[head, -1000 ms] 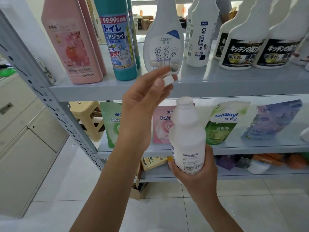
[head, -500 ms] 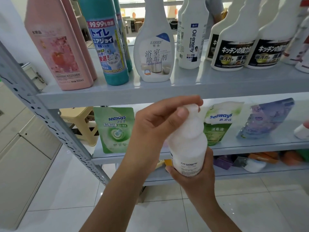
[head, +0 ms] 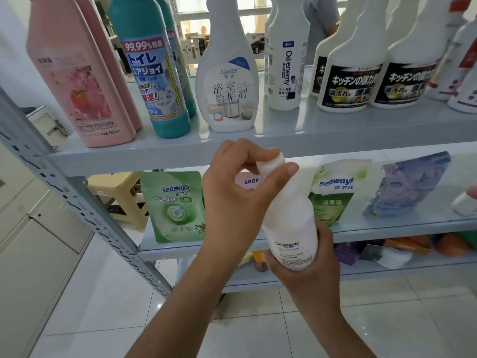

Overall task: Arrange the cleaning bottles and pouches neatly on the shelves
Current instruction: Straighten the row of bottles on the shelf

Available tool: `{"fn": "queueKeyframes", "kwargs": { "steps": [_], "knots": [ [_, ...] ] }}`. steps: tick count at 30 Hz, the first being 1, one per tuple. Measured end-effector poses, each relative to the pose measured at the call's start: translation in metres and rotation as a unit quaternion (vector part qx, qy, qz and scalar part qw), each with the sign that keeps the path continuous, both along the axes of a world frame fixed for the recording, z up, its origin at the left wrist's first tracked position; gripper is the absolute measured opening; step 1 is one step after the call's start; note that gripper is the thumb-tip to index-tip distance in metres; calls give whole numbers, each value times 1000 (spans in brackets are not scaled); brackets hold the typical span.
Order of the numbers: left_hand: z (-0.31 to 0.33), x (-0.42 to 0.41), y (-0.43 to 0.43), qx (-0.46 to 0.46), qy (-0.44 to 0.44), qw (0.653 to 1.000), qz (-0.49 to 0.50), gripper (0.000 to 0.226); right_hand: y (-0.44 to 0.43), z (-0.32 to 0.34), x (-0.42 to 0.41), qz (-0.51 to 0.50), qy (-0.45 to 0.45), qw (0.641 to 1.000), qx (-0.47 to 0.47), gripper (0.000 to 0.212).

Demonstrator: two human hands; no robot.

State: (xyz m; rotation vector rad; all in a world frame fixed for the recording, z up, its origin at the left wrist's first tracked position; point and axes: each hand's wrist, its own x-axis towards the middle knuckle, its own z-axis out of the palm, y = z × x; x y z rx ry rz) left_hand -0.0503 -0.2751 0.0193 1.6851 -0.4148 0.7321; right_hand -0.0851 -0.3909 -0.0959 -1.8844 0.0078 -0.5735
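Head view. The white bottle [head: 291,223], labelled "Oil enemy", was held tilted in the air in front of the shelving, its top just below the front edge of the upper shelf [head: 335,130] and its body before the middle shelf [head: 387,226]. The left hand [head: 240,192] pinched the cap [head: 272,161] between the thumb and curled fingers. The right hand [head: 304,267] gripped the bottle's base from beneath, fingers wrapped round it and pressed together.

On the upper shelf, from its left end: pink bottle [head: 80,81], teal bottle [head: 154,73], spray bottle [head: 227,81], a second "Oil enemy" bottle [head: 286,65], and two black-labelled bottles [head: 348,73], all upright.

On the middle shelf, a green pouch [head: 175,205] stood near the left end. A purple pouch [head: 407,184] leaned toward the right end. A beige stool [head: 116,192] stood behind the left upright.
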Motion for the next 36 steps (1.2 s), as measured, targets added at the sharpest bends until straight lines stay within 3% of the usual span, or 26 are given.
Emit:
{"fn": "queueKeyframes", "kwargs": {
  "steps": [8, 14, 17, 22, 24, 25, 28, 30, 32, 36],
  "knots": [
    [14, 15, 16, -72, 84, 960, -257, 10, -21, 23, 7, 237, 23, 968, 77, 69],
    [18, 24, 22, -164, 128, 870, -447, 8, -31, 27, 10, 395, 102, 905, 124, 68],
    [19, 28, 20, -195, 129, 830, -506, 8, -33, 29, 11, 474, 110, 856, 176, 58],
    [20, 25, 6, -285, 143, 754, -575, 9, -30, 21, 15, 597, 177, 736, 267, 76],
    [20, 24, 4, -281, 146, 769, -556, 9, -30, 22, 17, 598, 185, 727, 281, 76],
    [21, 24, 4, -269, 148, 795, -524, 11, -31, 24, 18, 587, 173, 741, 276, 71],
    [24, 28, 8, -228, 153, 900, -339, 17, -33, 38, 21, 484, 150, 830, 232, 55],
    [25, 32, 11, -238, 145, 927, -252, 4, -33, 42, 24, 428, 139, 869, 208, 53],
    [26, 35, 13, -250, 144, 922, -258, 6, -31, 45, 27, 440, 126, 866, 200, 54],
    [34, 38, 20, -231, 139, 928, -256, 11, -22, 51, 33, 499, 159, 819, 234, 68]
  ]
}}
